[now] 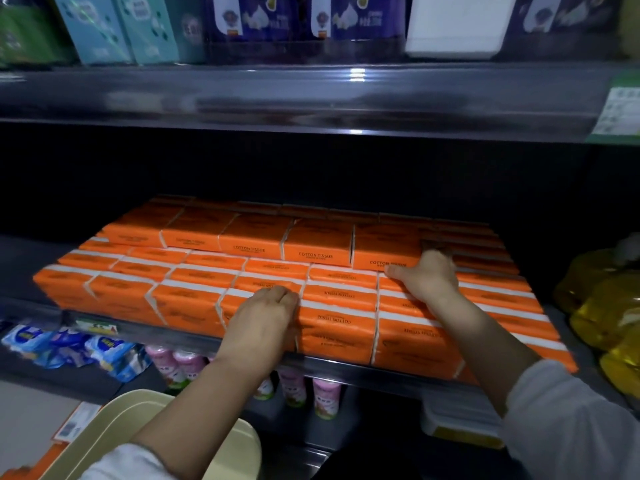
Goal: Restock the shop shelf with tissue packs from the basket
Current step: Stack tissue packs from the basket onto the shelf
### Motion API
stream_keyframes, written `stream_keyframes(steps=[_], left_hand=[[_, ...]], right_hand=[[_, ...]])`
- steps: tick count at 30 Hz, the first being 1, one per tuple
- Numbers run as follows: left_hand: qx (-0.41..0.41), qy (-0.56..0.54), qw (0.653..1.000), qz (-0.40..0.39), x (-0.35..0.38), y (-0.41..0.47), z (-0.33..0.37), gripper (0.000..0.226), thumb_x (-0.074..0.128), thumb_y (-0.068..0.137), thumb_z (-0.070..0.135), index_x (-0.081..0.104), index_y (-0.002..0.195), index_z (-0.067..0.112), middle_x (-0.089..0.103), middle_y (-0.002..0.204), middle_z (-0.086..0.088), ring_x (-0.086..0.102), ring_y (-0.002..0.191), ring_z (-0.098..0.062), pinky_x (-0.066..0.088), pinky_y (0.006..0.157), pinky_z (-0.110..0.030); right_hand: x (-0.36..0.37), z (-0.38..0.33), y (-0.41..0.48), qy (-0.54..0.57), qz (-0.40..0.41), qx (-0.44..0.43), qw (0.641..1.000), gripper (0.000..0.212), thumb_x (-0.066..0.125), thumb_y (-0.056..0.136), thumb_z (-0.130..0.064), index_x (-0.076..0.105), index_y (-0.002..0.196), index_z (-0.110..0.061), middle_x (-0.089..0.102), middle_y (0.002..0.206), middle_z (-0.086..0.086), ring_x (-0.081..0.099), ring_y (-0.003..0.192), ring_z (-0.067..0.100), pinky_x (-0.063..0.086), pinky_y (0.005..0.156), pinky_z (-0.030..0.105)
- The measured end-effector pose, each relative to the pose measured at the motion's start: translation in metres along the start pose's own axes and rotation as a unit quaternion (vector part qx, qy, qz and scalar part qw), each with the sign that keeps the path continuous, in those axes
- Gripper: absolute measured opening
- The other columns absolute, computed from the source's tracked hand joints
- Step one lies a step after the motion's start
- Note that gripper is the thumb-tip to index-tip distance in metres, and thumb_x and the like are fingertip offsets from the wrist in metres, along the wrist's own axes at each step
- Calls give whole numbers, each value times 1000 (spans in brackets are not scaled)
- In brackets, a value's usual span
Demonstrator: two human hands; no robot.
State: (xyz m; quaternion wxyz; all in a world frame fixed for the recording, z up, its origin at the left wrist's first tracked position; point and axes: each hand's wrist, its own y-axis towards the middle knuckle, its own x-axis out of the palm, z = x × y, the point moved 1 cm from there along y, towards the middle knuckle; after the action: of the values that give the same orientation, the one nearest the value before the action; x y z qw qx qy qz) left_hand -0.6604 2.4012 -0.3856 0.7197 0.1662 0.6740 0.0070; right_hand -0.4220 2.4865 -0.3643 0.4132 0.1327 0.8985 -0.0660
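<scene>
From the head view, orange tissue packs (194,303) are filling the shelf (346,370) in tight rows, with a second layer sitting on the back rows. The right hand (427,275) is reaching to the end pack (384,249) of that upper layer, its grip holding it: thumb lying along the lower front edge, fingers curling round the right end. The left hand (263,317) is resting on a front-row pack (266,284) with bent fingers; whether its grip is holding anything cannot be told. The cream basket (138,398) is sitting low at the left, under the left forearm. Pink bottles (294,386) are standing on the shelf beneath.
</scene>
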Motion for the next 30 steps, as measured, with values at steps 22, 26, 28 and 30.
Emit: stream_keyframes(steps=[22, 26, 28, 30], left_hand=[[26, 45, 999, 2, -9, -4, -1, 59, 69, 78, 13, 48, 134, 13, 52, 131, -5, 49, 121, -26, 43, 100, -36], [35, 78, 996, 14, -30, -26, -23, 70, 89, 47, 25, 65, 110, 8, 66, 106, -9, 66, 94, -30, 56, 76, -39], [23, 105, 994, 0, -42, -44, -41, 65, 90, 46, 27, 67, 104, 8, 68, 99, -9, 67, 87, -30, 58, 67, -37], [-1, 119, 993, -28, -50, -66, -66, 59, 90, 50, 29, 67, 101, 9, 68, 94, -9, 67, 81, -30, 58, 62, -38]], right_hand=[[-3, 1, -8, -11, 5, -3, 1000, 38, 69, 79, -46, 57, 84, -10, 53, 120, 16, 49, 114, 34, 48, 82, 39], [-18, -5, -30, 19, 69, -54, 996, 52, 66, 85, -33, 51, 123, -1, 42, 132, 21, 36, 127, 34, 39, 99, 43], [-17, -16, -50, 60, 107, -127, 984, 56, 65, 85, -26, 46, 132, -3, 43, 128, 18, 36, 124, 32, 35, 101, 38], [-9, -33, -78, 93, 95, -210, 969, 59, 66, 84, -22, 44, 137, -8, 44, 123, 13, 39, 120, 27, 33, 99, 31]])
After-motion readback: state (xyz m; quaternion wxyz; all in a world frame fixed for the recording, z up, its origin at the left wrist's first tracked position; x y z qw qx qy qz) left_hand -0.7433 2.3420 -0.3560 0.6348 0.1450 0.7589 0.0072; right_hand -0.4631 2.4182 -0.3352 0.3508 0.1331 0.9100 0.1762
